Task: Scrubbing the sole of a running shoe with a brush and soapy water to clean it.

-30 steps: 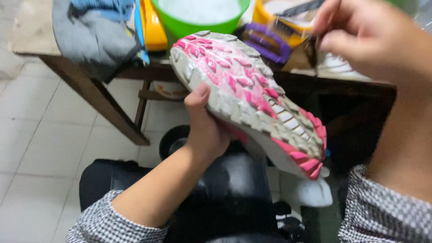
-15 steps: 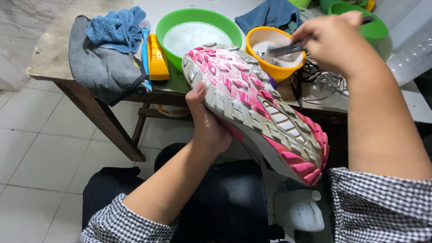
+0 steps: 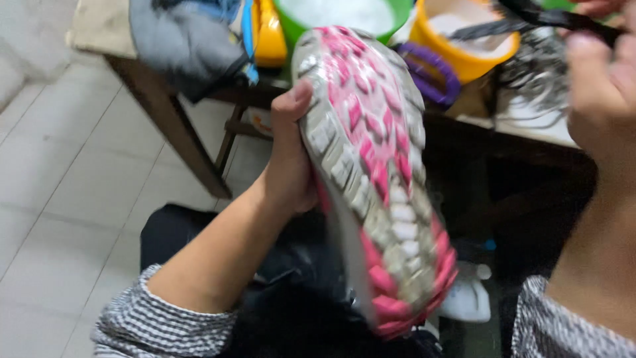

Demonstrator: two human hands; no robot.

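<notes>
My left hand [image 3: 289, 162] grips a sports shoe [image 3: 371, 166] from the side, sole turned up toward me; the sole is grey and white with pink lugs. The shoe runs from near the table down to my lap. My right hand [image 3: 599, 79] is raised at the upper right, fingers closed on a dark brush [image 3: 530, 14] that reaches over a yellow bowl [image 3: 464, 46]. The brush head is partly cut off by the frame's top edge.
A wooden table [image 3: 165, 113] carries a green basin [image 3: 344, 20] of white foam, a grey and blue cloth [image 3: 189, 40], a yellow object [image 3: 268, 36], a purple ring [image 3: 434, 69] and tangled laces [image 3: 536, 79]. A white bottle [image 3: 467, 295] lies on the tiled floor [image 3: 59, 185].
The shoe has turned more upright, toe toward the table. My right hand has lifted from the yellow bowl to the upper right with the brush. The view has shifted closer.
</notes>
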